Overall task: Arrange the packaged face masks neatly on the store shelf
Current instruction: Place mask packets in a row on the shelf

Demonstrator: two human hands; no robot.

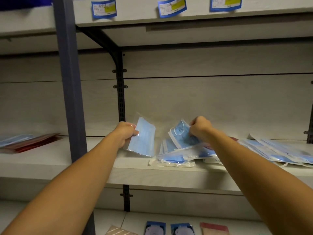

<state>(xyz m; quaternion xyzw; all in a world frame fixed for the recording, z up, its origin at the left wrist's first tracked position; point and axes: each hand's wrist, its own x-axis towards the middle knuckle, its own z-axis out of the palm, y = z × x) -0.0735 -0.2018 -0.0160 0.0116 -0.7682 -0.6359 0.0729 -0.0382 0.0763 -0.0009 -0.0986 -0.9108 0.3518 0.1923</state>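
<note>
My left hand (pixel 126 133) grips a clear packet of blue face masks (pixel 143 139) by its left edge and holds it upright on the pale shelf (pixel 132 173). To its right, my right hand (pixel 199 127) pinches a second blue mask packet (pixel 182 135), tilted up off a loose heap of mask packets (pixel 179 158) lying flat near the shelf's front edge. More mask packets (pixel 279 151) lie spread out at the far right of the same shelf.
A grey upright post (pixel 71 99) and a black slotted bracket (pixel 121 92) stand at the left of this bay. Red and blue flat packets (pixel 28 141) lie on the neighbouring shelf. Price labels (pixel 171 6) hang on the shelf above. Other packaged goods (pixel 169 228) sit below.
</note>
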